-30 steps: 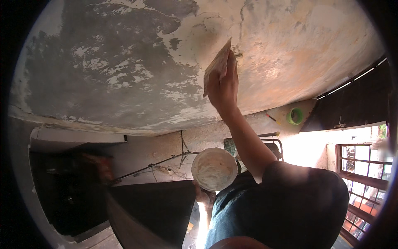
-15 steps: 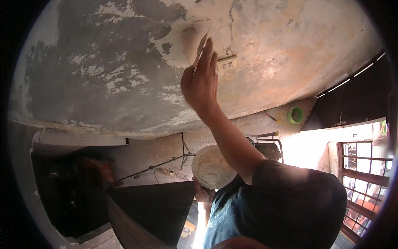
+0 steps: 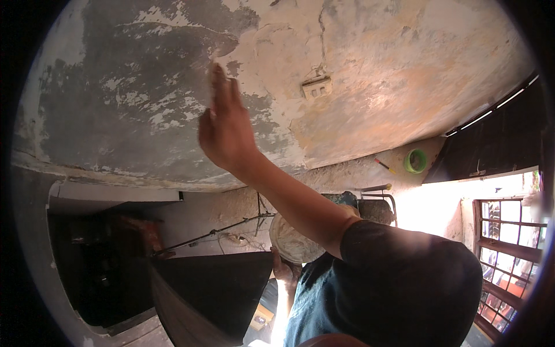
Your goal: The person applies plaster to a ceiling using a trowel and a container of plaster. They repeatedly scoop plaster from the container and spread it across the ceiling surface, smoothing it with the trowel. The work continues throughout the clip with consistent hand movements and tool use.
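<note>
Since the earlier frames the right hand point(image 3: 226, 130) has slid left across the wall, from the pale patch near the switch plate point(image 3: 316, 88) over to where the fresh filler meets the dark grey plaster point(image 3: 115, 110), upper middle of the frame. It's got a thin flat scraper blade point(image 3: 211, 81) pressed against the wall point(image 3: 404, 69), fingers lying straight and close together along the back of it, thumb tucked out of sight. So the grip is flat and pressed together on the blade, not a fist.

My guess is that blade is light and a bit springy, and slick once filler gets on it, so flat fingers spread along the back seem the sensible way to hold it.

Lower middle of the frame, the left hand point(image 3: 284, 273) sits under a pale, smeared bucket point(image 3: 292, 243). It looks like it's carrying the bucket from below, but the right forearm covers most of it, so I can't tell how those fingers sit. A tub of filler is probably heavy for one hand.

Over at the right there's a green tape roll point(image 3: 415, 161) on a ledge and a barred window point(image 3: 503, 231) blown out with light. The lower left is too dark to read.
</note>
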Demonstrator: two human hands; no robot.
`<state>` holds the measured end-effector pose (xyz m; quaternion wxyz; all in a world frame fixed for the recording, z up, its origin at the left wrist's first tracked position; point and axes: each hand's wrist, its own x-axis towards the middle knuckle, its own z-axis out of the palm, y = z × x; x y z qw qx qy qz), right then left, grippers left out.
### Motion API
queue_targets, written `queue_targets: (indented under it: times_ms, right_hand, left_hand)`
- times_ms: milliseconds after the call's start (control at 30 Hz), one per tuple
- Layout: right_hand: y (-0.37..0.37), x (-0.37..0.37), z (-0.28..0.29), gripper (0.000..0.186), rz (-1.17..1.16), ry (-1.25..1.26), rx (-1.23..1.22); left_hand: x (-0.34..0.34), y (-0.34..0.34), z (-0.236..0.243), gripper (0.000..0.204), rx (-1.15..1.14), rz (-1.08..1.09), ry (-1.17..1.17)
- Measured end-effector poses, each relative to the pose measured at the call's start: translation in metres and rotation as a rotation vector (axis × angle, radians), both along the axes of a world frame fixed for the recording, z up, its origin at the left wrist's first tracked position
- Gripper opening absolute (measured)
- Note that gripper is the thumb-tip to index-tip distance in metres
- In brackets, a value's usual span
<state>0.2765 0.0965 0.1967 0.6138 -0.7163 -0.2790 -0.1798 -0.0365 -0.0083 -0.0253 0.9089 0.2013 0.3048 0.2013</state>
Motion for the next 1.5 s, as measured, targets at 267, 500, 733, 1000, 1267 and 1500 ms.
queue_targets:
  times_ms: [267,500,733,1000,1267,1500]
  right_hand:
    - [-0.057,0.075,-0.014,0.073,-0.463,-0.016,0.078]
    - [0.035,0.027,0.051,0.078,-0.070,-0.013,0.175]
    - [0.004,-0.012,-0.009,0.062,0.200,0.084,0.046]
    - [-0.143,0.037,-0.140,0.044,0.392,0.559,0.659]
    - [-0.153,0.050,-0.100,0.022,0.346,0.826,1.034]
    - [-0.158,0.058,-0.082,0.022,0.244,0.830,1.004]
  left_hand:
    - [-0.010,0.001,-0.007,0.069,-0.020,-0.043,-0.007]
    - [-0.007,0.000,0.000,0.067,-0.004,-0.072,0.006]
    - [-0.013,0.001,-0.009,0.068,0.031,-0.012,-0.013]
    - [-0.012,0.002,-0.007,0.072,0.005,0.001,-0.009]
    - [-0.001,0.001,-0.002,0.064,-0.096,-0.093,-0.014]
    - [0.002,-0.002,-0.005,0.065,-0.054,-0.020,0.059]
